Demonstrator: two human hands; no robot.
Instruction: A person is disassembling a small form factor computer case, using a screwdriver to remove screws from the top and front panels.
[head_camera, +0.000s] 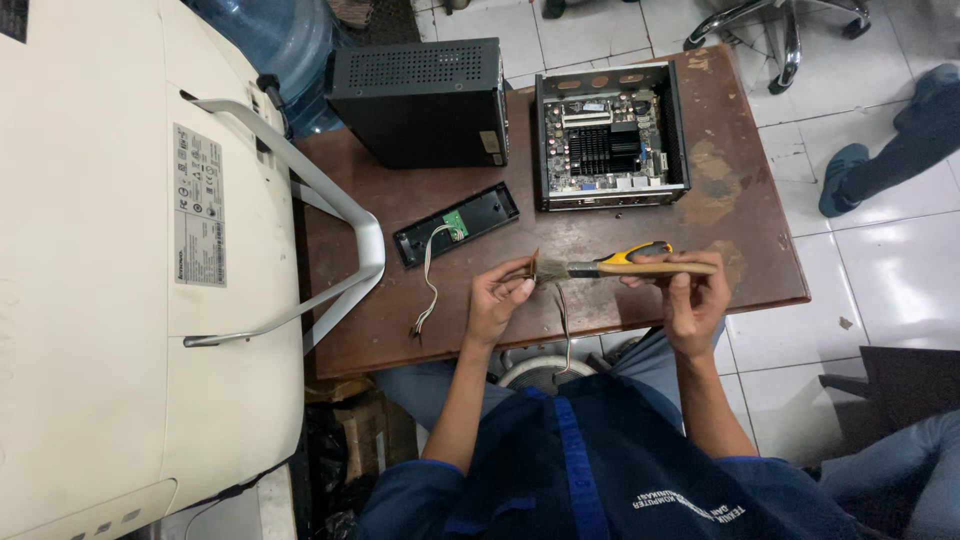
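White floor tiles surround a worn brown bench (740, 200), and I take the open case (610, 137) on it as my landmark — a small metal box with its lid off, circuit board and black heat sink showing. Just left of the case stands a closed black box (420, 100) with a vented top. Nearer to me than the case, and to its left, lies a narrow black panel (457, 224) with a small green board on it and thin wires (430, 285) trailing toward the bench edge. Far left of the case, a large cream-coloured machine (100, 270) lies back-up with its grey stand (330, 215) sticking out over the bench.

My hands hover over the near edge, below the case. My right hand (690, 300) is clenched around the wooden handle of a brush (625, 267), and a yellow-and-black tool (635, 254) lies along that handle in the same grip — I cannot tell what kind. My left hand (500, 295) pinches the bristle end with its fingertips. Beyond the bench, right of the case, another person's legs (890, 150) rest on the tiles near a chair base (785, 30).
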